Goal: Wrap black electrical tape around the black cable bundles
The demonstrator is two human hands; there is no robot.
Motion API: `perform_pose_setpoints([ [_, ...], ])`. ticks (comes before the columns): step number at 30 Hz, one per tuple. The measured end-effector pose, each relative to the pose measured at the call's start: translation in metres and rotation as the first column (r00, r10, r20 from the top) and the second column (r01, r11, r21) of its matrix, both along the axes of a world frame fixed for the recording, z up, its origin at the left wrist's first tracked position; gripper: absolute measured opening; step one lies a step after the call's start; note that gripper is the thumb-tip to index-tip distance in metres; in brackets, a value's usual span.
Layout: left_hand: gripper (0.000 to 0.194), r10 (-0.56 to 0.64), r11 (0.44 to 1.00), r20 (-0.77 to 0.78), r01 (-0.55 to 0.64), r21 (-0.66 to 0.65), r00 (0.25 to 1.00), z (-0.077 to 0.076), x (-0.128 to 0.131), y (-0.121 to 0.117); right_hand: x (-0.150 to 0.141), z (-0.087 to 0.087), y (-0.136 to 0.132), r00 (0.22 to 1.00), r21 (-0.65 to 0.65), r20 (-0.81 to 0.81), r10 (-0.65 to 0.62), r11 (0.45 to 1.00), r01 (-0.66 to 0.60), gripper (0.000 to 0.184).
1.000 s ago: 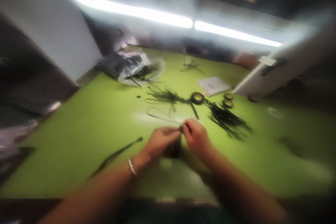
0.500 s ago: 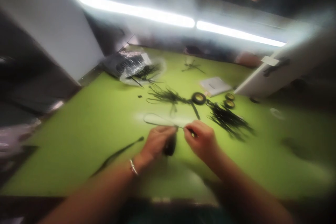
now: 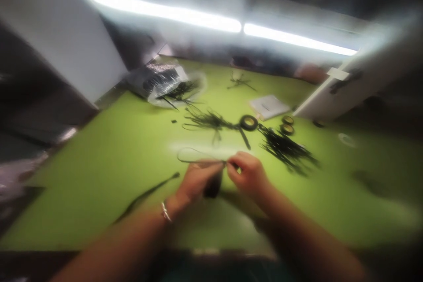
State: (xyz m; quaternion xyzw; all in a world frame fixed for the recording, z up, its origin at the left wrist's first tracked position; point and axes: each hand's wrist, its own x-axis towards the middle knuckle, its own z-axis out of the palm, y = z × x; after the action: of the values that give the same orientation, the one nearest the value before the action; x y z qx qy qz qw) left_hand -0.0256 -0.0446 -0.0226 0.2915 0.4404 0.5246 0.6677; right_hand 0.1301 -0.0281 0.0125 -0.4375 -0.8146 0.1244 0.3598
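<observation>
In my left hand (image 3: 200, 177) a thin black cord (image 3: 185, 161) is pinched, and its loop sticks out to the left over the table. My right hand (image 3: 247, 172) is closed at the cord's other end, its fingertips almost touching the left ones. Below the left fingers hangs a dark, blurred piece (image 3: 213, 186); I cannot tell what it is. A black strap (image 3: 150, 191) with a thicker tip lies left of my left wrist. Beyond the hands are a bundle of black cords (image 3: 211, 120) and a denser black bundle (image 3: 286, 149).
A black tape roll (image 3: 248, 122) lies between the bundles, with smaller rolls (image 3: 287, 129) to its right. Farther back are a white packet (image 3: 269, 107) and a clear plastic bag (image 3: 161, 81) of black cords. Upright panels (image 3: 89, 44) flank the green table (image 3: 99, 150).
My right hand has come in slightly to the left, closing the gap to the left fingertips. The cord loop is still held out to the left. The view has shifted a little.
</observation>
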Motion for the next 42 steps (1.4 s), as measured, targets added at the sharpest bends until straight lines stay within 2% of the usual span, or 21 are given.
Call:
perform_pose_setpoints([
  [5,0.016,0.012,1.0,-0.007,-0.012,0.024,1.0,0.0,-0.001,0.0,0.001,-0.003,0.001,0.999,0.058,0.045,0.0,0.998,-0.003,0.017],
  [9,0.021,-0.017,0.997,-0.067,0.022,0.069,0.998,0.002,-0.002,0.0,-0.002,-0.005,-0.002,0.99,0.143,0.132,-0.056,0.989,0.036,0.021],
  [12,0.02,0.017,0.997,-0.078,-0.011,0.079,0.997,0.002,-0.001,0.001,-0.004,-0.006,-0.004,0.989,0.14,0.136,-0.049,0.99,0.03,0.022],
  [14,0.02,0.069,0.995,-0.06,-0.065,0.071,0.996,0.002,-0.001,0.002,-0.002,-0.005,-0.001,0.999,0.036,0.042,-0.002,0.999,0.001,0.015],
  [15,0.02,0.082,0.995,-0.049,-0.079,0.063,0.995,0.001,-0.001,0.002,0.001,-0.004,0.002,0.999,-0.056,-0.04,0.019,0.998,-0.022,0.01],
  [17,0.022,0.083,0.996,-0.039,-0.081,0.039,0.996,0.001,-0.002,0.003,0.011,0.0,0.01,0.967,-0.277,-0.252,0.03,0.956,-0.102,0.018],
  [19,0.024,0.082,0.997,-0.054,-0.081,0.013,0.995,-0.001,-0.003,0.003,0.022,0.006,0.018,0.89,-0.422,-0.452,-0.049,0.891,-0.166,0.032],
  [21,0.025,0.095,0.995,-0.068,-0.094,0.009,0.993,-0.003,-0.004,0.003,0.029,0.012,0.023,0.835,-0.462,-0.522,-0.172,0.88,-0.108,0.036],
  [24,0.024,0.104,0.993,-0.089,-0.099,0.058,0.991,-0.005,-0.004,0.003,0.025,0.016,0.02,0.878,-0.437,-0.433,-0.204,0.9,-0.006,0.024],
  [26,0.022,0.105,0.991,-0.104,-0.095,0.097,0.989,-0.004,-0.003,0.003,0.015,0.014,0.012,0.923,-0.378,-0.363,-0.129,0.926,-0.019,0.02],
  [29,0.02,0.088,0.986,-0.098,-0.073,0.147,0.991,-0.001,-0.002,0.003,0.0,0.004,0.0,0.959,-0.263,-0.283,-0.003,0.962,-0.075,0.027],
  [33,0.019,0.053,0.988,-0.056,-0.044,0.15,0.997,0.0,-0.002,0.003,-0.006,-0.007,-0.003,0.978,-0.145,-0.205,0.044,0.987,-0.075,0.02],
  [39,0.022,-0.044,0.998,-0.06,0.046,0.034,0.997,0.001,-0.006,0.004,0.006,0.002,0.013,0.954,-0.215,-0.251,0.166,0.951,-0.222,0.008],
  [42,0.023,-0.064,0.996,-0.082,0.068,0.052,0.995,0.002,-0.007,0.006,0.008,0.003,0.015,0.953,-0.177,-0.248,0.173,0.959,-0.22,0.007],
])
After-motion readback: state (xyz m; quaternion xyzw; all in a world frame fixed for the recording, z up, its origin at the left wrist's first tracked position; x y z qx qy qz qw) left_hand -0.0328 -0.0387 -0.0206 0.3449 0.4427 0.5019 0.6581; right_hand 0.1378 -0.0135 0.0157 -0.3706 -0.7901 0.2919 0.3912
